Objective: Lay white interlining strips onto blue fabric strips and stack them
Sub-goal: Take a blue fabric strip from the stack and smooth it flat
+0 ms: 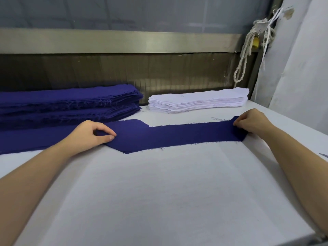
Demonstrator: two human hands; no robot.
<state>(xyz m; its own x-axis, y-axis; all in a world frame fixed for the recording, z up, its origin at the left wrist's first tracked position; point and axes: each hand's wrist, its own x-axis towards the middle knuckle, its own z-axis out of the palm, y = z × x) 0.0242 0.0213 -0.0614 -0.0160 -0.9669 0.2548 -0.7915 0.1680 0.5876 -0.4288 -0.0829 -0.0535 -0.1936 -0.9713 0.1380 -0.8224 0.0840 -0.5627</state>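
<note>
The tall pile of dark blue fabric strips (67, 102) runs off the left edge. The right hand (252, 121) covers one end of the single flat blue strip (177, 137), fingertips tucked from sight.

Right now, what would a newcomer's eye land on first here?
The long blue fabric strip stretched flat across the white table, with the left hand pinching its left part and the right hand its right end. Behind it, a blue strip stack sits far left, with a white interlining stack to its right.
</note>
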